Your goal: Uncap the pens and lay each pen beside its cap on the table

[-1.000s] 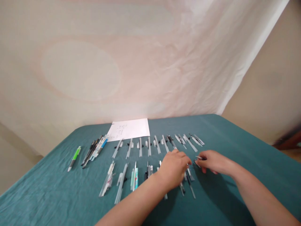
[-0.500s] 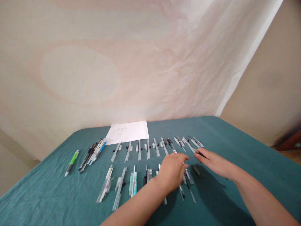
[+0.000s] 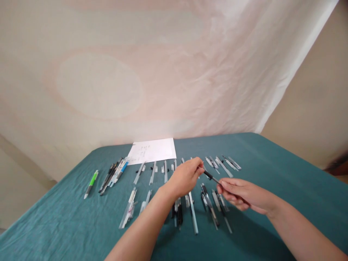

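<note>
A slim pen with a black section and a greyish shaft is stretched between my hands above the table. My left hand pinches its upper left end between thumb and fingertips. My right hand grips the lower right end, its other fingers curled underneath. Below the hands lie sets of clear and black pen parts, and a pale blue tube is just left of them. My left hand and forearm hide part of both rows of parts.
A green and grey pen lies at the left, beside a bundle of black, white and blue pens. A white paper with writing rests at the back of the green-covered table. Behind it hangs a pale cloth.
My left hand has risen from the near row and now pinches one end of the pen. My right hand has shifted slightly and curled. The small dark piece below it is no longer visible there.
</note>
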Demonstrator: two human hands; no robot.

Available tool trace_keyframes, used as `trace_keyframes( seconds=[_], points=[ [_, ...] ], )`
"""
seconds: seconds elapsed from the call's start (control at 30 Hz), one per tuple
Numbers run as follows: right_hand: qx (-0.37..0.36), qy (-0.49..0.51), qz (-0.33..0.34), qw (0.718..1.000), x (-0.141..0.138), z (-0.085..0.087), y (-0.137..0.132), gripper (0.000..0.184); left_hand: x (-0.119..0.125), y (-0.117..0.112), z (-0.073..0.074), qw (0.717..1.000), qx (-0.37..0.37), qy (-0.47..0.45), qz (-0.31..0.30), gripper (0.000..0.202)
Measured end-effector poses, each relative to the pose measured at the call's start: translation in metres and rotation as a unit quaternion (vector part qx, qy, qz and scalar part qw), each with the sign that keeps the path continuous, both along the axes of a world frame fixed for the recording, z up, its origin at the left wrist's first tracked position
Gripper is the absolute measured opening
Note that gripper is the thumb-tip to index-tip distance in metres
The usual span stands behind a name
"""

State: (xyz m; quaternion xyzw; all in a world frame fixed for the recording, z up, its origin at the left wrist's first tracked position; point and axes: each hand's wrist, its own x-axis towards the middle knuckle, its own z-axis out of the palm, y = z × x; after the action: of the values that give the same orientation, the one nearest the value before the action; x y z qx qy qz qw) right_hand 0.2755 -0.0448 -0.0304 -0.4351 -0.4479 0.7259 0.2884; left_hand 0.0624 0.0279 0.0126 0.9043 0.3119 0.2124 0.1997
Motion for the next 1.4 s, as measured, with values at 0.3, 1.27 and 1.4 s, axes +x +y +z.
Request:
trace_keyframes(
  seconds=[0.3, 1.27, 1.4],
  points=[
    [0.051, -0.070, -0.041, 0.995, 0.000, -0.012, 0.008, 0.038, 0.001, 0.002, -0.004, 0.990, 0.127, 0.062, 0.020, 0.022],
    [0.218, -0.234, -0.132, 0.938, -0.006, -0.013, 0.011, 0.041, -0.003, 0.010, -0.010, 0.992, 0.082, 0.030, 0.086, 0.030],
    [0.257, -0.242, -0.145, 0.924, -0.006, -0.014, 0.011, 0.035, -0.003, 0.011, -0.010, 0.991, 0.085, 0.040, 0.091, 0.029]
  ],
)
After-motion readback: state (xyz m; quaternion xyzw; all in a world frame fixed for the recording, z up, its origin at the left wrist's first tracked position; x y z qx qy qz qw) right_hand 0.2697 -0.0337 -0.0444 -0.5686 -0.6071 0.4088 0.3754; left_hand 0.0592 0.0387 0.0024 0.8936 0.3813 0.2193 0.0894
